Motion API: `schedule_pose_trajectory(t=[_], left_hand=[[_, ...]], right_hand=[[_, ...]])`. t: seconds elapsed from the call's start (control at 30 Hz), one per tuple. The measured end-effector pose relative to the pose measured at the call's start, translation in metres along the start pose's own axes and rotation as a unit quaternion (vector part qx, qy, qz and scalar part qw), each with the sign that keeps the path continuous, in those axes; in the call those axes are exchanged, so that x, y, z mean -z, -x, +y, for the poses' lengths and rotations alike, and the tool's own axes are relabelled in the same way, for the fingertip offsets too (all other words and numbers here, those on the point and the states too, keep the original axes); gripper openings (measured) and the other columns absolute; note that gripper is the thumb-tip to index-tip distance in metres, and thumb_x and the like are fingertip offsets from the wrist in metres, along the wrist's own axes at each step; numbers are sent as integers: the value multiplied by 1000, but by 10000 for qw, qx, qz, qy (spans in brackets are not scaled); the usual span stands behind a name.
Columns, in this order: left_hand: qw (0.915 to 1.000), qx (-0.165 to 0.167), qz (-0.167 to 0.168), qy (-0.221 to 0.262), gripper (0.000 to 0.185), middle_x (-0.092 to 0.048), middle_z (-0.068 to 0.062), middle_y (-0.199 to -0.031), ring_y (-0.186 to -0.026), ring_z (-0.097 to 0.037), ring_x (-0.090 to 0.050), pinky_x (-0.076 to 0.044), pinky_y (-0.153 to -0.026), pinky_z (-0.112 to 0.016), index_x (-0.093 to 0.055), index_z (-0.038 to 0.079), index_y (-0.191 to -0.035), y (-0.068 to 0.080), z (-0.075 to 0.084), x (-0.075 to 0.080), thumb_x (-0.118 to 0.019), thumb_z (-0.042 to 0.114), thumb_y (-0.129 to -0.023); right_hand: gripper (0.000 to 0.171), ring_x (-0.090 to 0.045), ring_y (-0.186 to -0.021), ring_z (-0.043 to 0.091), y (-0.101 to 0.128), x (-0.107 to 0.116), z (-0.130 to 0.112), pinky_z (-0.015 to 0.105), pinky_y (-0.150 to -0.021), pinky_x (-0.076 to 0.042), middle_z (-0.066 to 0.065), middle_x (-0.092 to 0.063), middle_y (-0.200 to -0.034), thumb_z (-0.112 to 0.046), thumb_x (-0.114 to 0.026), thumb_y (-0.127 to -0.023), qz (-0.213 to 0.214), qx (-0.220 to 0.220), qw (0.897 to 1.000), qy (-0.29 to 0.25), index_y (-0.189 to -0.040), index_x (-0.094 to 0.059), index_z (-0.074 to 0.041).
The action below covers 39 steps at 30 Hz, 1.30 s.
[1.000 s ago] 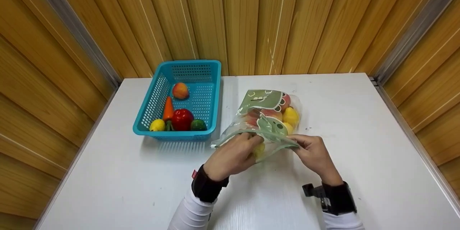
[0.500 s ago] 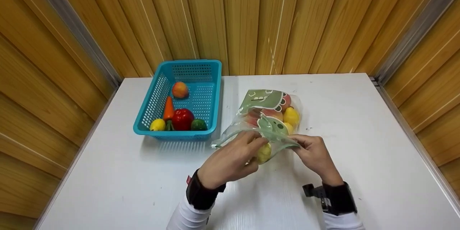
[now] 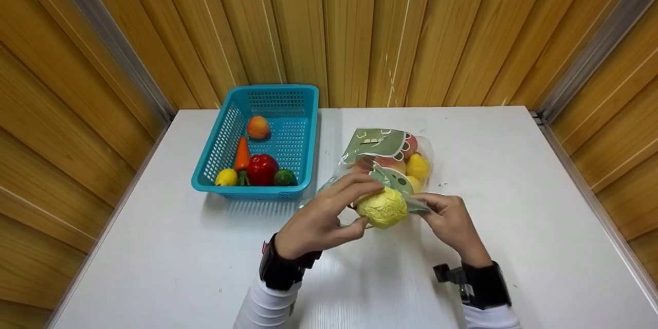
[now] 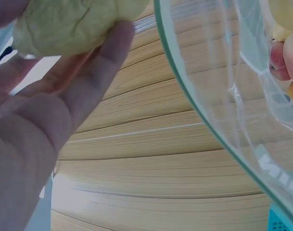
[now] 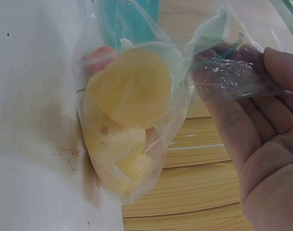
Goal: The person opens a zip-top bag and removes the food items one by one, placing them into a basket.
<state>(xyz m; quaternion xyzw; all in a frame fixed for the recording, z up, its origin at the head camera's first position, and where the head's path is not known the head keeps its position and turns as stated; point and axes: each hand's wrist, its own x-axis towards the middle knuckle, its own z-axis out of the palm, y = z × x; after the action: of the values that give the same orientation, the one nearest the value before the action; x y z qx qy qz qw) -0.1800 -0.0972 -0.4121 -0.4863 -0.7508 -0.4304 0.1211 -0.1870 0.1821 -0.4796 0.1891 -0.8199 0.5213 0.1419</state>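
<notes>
Left hand of the person holds a round, yellow-green cabbage, with the thumb at its lower side and the fingers bent over its upper side. The cabbage is in front of the mouth of a clear plastic bag, and in the left wrist view it can be seen outside of the curved green rim, on the near side of it.

On the other side of this mouth, the right hand pinches the edge of the bag between the thumb and the fingers; the right wrist view shows the thin plastic lying over these fingers.

The bag lies on the white table and carries a green printed animal figure. Inside it there are reddish fruits and yellow fruits, pressed near to each other.

To the left of the bag, and apart from it, stands a blue basket with many small holes. In its far part lies a peach. Nearer are an orange carrot, a lemon, a red pepper and a dark green vegetable.

Behind the table rises a wall of wood-coloured panels.
</notes>
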Motion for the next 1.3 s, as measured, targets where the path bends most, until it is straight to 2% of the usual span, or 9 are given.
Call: schedule_pose_trajectory(t=[0.13,0.33,0.47,0.6,0.7,0.77,0.97,1.1,1.3], left_hand=[[9988,15,475,125,56,-56,-10,-142,-130,-21,-55,-50,-107,-33,-56,5,-142,0,-8,2,-69,0,-88],[9934,302,1107,-9,52,-57,-12,-140,-121,-22,-59,-56,-96,-32,-57,3,-141,2,-21,7,-69,2,-91],[9861,598,1539,-198,51,-57,-13,-139,-123,-22,-58,-55,-99,-34,-58,2,-140,4,-29,11,-70,4,-90],[9748,999,1969,-320,49,-55,-15,-140,-124,-23,-58,-55,-99,-34,-58,0,-139,7,-39,16,-70,3,-91],[9621,1302,2364,-384,49,-55,-16,-140,-122,-24,-58,-57,-96,-35,-59,0,-138,9,-49,19,-69,1,-91],[9506,1499,2670,-507,47,-56,-17,-138,-121,-25,-59,-58,-94,-36,-59,-1,-137,10,-54,21,-69,0,-91],[9043,2263,3403,-1236,44,-57,-22,-132,-115,-30,-60,-57,-95,-42,-61,-5,-133,14,-67,23,-68,-1,-89],[8817,2752,3464,-1641,43,-57,-25,-131,-115,-34,-60,-55,-97,-46,-61,-7,-132,18,-76,23,-68,-2,-90],[8644,3411,3116,-1985,43,-58,-26,-130,-117,-38,-59,-50,-105,-49,-60,-8,-133,25,-92,21,-69,-3,-91]], right_hand=[[19,-65,-73,0,0,0,-1,14,-63,-52,16,-77,-87,16,-72,-85,7,-32,10000,51,-99,-79,5],[19,-63,-69,2,0,0,-2,14,-61,-50,13,-77,-85,16,-71,-85,50,-130,9999,41,-98,-79,5],[18,-66,-74,2,0,0,-2,14,-63,-52,15,-77,-87,16,-71,-85,35,-117,9999,-40,-98,-78,6],[19,-67,-77,0,0,0,-1,13,-65,-53,17,-77,-89,16,-71,-85,3,-68,10000,-61,-100,-78,7],[19,-66,-78,-2,0,0,-1,12,-67,-53,18,-77,-89,16,-72,-85,2,-1,10000,-6,-100,-78,7],[19,-66,-80,-4,0,0,-1,11,-68,-53,18,-77,-90,15,-72,-85,1,38,10000,29,-100,-78,7],[19,-66,-80,-4,0,0,-1,11,-68,-52,17,-77,-89,15,-72,-85,14,-3,10000,46,-100,-79,6],[19,-66,-81,-3,0,0,-1,11,-68,-53,18,-77,-91,16,-72,-84,-6,-22,10000,2,-100,-78,7],[19,-66,-82,-3,0,-1,-2,12,-69,-53,19,-77,-91,16,-71,-84,-16,-43,10000,-68,-100,-78,7]])
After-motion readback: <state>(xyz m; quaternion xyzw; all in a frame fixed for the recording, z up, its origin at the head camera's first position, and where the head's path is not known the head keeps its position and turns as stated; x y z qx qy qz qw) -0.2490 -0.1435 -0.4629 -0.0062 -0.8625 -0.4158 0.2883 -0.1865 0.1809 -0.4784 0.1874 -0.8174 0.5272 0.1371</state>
